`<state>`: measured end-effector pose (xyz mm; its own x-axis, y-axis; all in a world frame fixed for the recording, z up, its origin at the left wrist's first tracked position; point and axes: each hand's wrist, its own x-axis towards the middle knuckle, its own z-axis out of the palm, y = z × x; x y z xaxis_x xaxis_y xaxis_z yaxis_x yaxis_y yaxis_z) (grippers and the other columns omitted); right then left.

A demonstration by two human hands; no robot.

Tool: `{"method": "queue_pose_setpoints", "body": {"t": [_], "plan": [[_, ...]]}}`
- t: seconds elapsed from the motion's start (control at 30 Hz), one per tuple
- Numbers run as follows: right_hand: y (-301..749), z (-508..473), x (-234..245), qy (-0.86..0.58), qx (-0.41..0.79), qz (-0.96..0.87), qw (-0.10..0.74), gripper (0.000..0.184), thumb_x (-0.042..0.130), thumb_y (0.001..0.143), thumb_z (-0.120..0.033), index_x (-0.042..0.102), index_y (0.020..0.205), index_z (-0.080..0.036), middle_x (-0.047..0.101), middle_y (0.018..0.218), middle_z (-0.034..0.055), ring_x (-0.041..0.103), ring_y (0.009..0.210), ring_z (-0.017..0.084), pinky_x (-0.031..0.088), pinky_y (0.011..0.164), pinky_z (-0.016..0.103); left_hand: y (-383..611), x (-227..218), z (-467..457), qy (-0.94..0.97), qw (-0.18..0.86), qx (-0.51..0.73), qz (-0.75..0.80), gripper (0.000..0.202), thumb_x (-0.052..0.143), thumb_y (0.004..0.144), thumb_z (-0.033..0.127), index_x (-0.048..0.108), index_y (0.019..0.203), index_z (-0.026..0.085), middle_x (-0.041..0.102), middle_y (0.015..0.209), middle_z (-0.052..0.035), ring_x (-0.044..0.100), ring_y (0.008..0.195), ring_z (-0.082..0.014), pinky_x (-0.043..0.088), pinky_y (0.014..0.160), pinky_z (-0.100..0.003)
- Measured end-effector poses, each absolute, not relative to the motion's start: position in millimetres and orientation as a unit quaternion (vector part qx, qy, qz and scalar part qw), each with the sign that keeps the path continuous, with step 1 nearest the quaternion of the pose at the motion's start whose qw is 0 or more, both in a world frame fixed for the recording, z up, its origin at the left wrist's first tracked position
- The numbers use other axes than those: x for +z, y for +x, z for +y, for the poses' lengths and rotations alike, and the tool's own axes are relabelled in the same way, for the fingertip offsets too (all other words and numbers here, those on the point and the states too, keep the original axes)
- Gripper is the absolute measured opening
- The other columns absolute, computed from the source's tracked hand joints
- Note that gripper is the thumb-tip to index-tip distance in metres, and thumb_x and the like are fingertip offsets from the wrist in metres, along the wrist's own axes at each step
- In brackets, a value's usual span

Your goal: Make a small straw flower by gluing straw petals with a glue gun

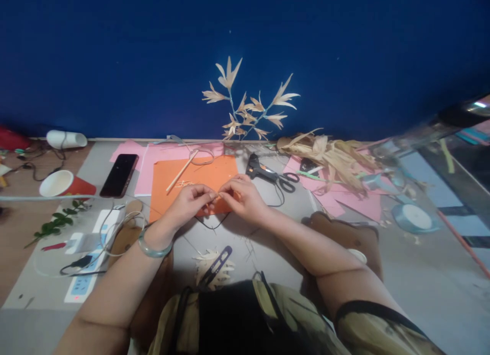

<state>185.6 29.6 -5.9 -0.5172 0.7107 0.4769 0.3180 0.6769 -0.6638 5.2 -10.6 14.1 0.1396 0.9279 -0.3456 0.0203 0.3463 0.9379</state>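
Observation:
Over the near edge of an orange sheet, my left hand and my right hand meet with fingertips pinched together. Whatever they hold between them is too small to make out. Just beyond my left hand lie some small pale strips and a thin wooden stick. A hot glue gun lies past my right hand, with black-handled scissors beside it. Branches with pale, pointed husk-like flowers stand upright at the back.
Dry husks are heaped on pink paper at the right, near a ribbon roll. To the left are a phone, a paper cup and a power strip with cables. A utility knife lies close to my body.

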Motion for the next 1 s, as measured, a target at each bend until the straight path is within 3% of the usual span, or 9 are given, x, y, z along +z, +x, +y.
{"method": "queue_pose_setpoints", "body": {"t": [0.27, 0.53, 0.7, 1.0], "plan": [[180, 24, -10, -0.326, 0.264, -0.814, 0.402, 0.012, 0.059, 0.085, -0.020, 0.059, 0.073, -0.019, 0.065, 0.066, -0.0011, 0.055, 0.062, 0.013, 0.038, 0.076, 0.032, 8, 2, -5, 0.421, 0.563, 0.467, 0.537, 0.030, 0.077, 0.065, 0.042, 0.070, 0.073, 0.014, 0.067, 0.065, -0.0021, 0.058, 0.057, -0.0106, 0.048, 0.056, -0.022], [179, 21, -20, -0.289, 0.227, -0.850, 0.378, 0.010, 0.057, 0.088, -0.024, 0.065, 0.089, -0.018, 0.066, 0.067, -0.0001, 0.056, 0.059, 0.011, 0.037, 0.071, 0.031, 10, -2, -6, 0.389, 0.606, 0.458, 0.520, 0.032, 0.077, 0.066, 0.043, 0.069, 0.074, 0.013, 0.067, 0.067, -0.0026, 0.060, 0.059, -0.0113, 0.048, 0.058, -0.023], [181, 24, -11, -0.324, 0.262, -0.810, 0.412, 0.010, 0.062, 0.085, -0.023, 0.065, 0.077, -0.018, 0.068, 0.067, 0.0001, 0.057, 0.060, 0.012, 0.039, 0.073, 0.031, 9, 6, -6, 0.361, 0.632, 0.447, 0.520, 0.032, 0.076, 0.067, 0.042, 0.066, 0.072, 0.012, 0.064, 0.061, -0.0011, 0.059, 0.055, -0.0101, 0.048, 0.054, -0.021], [181, 29, -12, -0.321, 0.335, -0.779, 0.422, 0.014, 0.064, 0.085, -0.031, 0.069, 0.078, -0.020, 0.070, 0.071, 0.0021, 0.061, 0.066, 0.014, 0.043, 0.069, 0.031, 10, 5, -7, 0.366, 0.652, 0.418, 0.516, 0.034, 0.077, 0.065, 0.045, 0.068, 0.068, 0.012, 0.065, 0.060, -0.0021, 0.057, 0.050, -0.0086, 0.047, 0.052, -0.020]]}}
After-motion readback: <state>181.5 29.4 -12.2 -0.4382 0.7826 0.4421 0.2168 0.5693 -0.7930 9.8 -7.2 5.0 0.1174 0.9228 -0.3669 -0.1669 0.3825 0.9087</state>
